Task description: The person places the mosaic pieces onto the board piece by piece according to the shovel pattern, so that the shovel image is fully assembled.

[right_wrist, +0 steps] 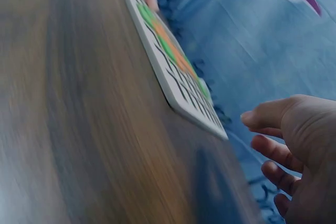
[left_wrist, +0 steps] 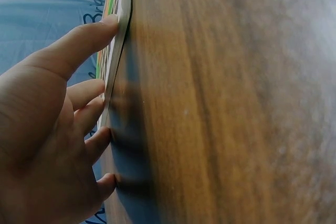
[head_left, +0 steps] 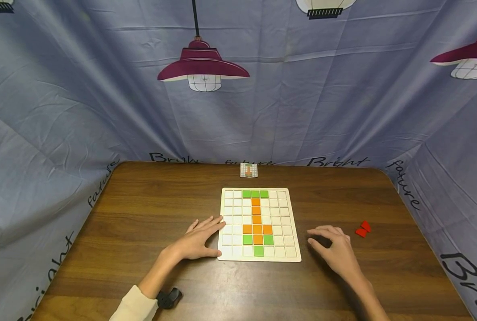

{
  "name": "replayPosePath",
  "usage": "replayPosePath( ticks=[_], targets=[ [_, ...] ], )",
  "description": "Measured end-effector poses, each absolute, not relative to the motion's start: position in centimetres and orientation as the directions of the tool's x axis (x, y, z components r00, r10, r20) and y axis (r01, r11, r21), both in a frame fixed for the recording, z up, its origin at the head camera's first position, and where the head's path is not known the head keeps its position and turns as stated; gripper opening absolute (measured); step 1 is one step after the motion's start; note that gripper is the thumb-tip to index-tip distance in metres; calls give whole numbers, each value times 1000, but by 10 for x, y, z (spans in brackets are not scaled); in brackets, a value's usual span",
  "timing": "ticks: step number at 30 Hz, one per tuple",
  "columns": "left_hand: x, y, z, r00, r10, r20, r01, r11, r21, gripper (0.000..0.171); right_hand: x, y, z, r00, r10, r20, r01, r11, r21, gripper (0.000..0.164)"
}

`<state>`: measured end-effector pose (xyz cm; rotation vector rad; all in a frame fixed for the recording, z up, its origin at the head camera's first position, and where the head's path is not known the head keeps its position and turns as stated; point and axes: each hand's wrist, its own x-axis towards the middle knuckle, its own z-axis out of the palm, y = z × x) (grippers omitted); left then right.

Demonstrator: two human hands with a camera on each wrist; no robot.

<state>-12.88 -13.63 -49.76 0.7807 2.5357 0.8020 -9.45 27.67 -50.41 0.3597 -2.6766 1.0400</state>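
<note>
A pale square grid board (head_left: 280,221) lies on the table, with green tiles (head_left: 255,194) and orange tiles (head_left: 256,219) set in an upright column with short cross rows. My left hand (head_left: 195,240) is spread along the board's left edge, its thumb and fingertips touching the rim. In the left wrist view the thumb (left_wrist: 84,45) rests at that edge. My right hand (head_left: 336,249) hovers to the right of the board with thumb and forefinger apart. Nothing shows between those fingers. Two red pieces (head_left: 363,229) lie on the table beyond the right hand.
A small pattern card (head_left: 248,170) with an orange arrow-like figure sits at the back edge of the wooden table (head_left: 162,191). Behind and beside the table hangs a blue cloth (head_left: 270,111) printed with lamps. A black band device (head_left: 169,298) is on the left wrist.
</note>
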Motion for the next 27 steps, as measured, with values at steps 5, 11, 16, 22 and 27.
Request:
replayPosePath(
  ticks=[5, 11, 16, 22, 27],
  targets=[
    [-129, -136, -498, -780, 601, -176, 391, 687, 612, 81, -92, 308, -503, -957, -68, 283, -244, 720, -650, 25],
    [-129, -136, -499, -781, 598, -179, 390, 691, 609, 80, -88, 345, -498, -978, 30, 207, -122, 723, -680, 30],
    [-129, -135, -500, -783, 595, -181, 388, 694, 606, 80, -86, 375, -498, -984, 125, 129, 2, 724, -690, 37],
    [-129, -135, -499, -780, 597, -188, 385, 695, 608, 81, -82, 396, -510, -983, 165, 80, 75, 759, -647, 42],
    [-130, -136, -500, -782, 593, -191, 384, 700, 602, 82, -82, 402, -520, -983, 154, 98, 61, 783, -619, 38]
  ],
)
